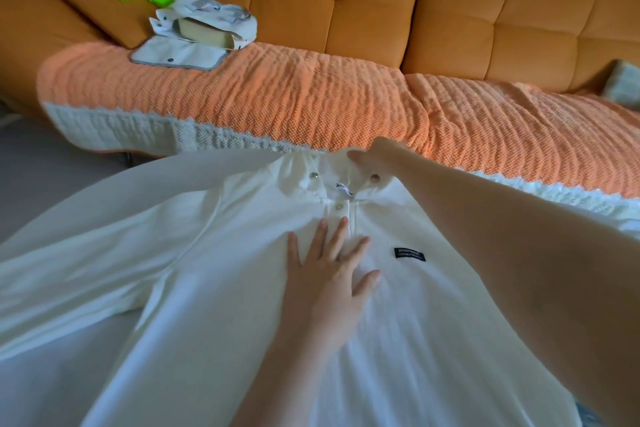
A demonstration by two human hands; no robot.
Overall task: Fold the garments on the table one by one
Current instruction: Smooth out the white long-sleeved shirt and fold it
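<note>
A white shirt (214, 253) is lying flat, front up, on the table (59, 388). The left hand (329, 274) is pressing its chest, fingers spread wide. The right hand (377, 156) is gripping the collar with curled fingers. An orange sofa (346, 10) is standing just behind.

I see a pale table top (45, 392), its far edge apparently curved, with 1 white polo shirt (242, 270) spread flat on it, collar away from me. Behind it, the orange sofa (450, 10) carries a textured throw (277, 97), and on that lies a small pile of folded pale garments (204, 28).
</note>
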